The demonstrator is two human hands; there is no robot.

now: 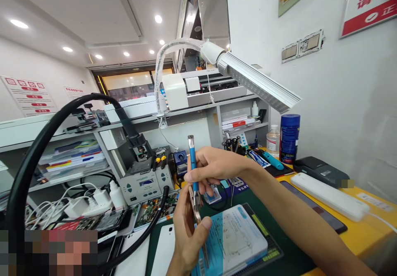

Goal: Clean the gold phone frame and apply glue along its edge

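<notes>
My right hand [214,166] is closed around a slim blue knife-like handle [192,160] with silver metal ends. The handle stands almost upright, its knurled metal end pointing down. Just below, my left hand [189,236] is closed, its thumb pressing on a thin metal tool [204,256] that looks like tweezers. This tool slants downward, and much of it is hidden by the fingers. Both tools meet or nearly meet between the hands; actual contact I cannot tell. Under them lies a blue-and-white box [245,234] with stained marks on top.
The box rests on a green mat [269,201]. A grey soldering station [145,185] stands behind left, with a thick black hose [46,131] arching past. At right are a white power bank-like bar [328,195], a dark phone [316,210] and a blue can [290,137]. A lamp [254,79] hangs overhead.
</notes>
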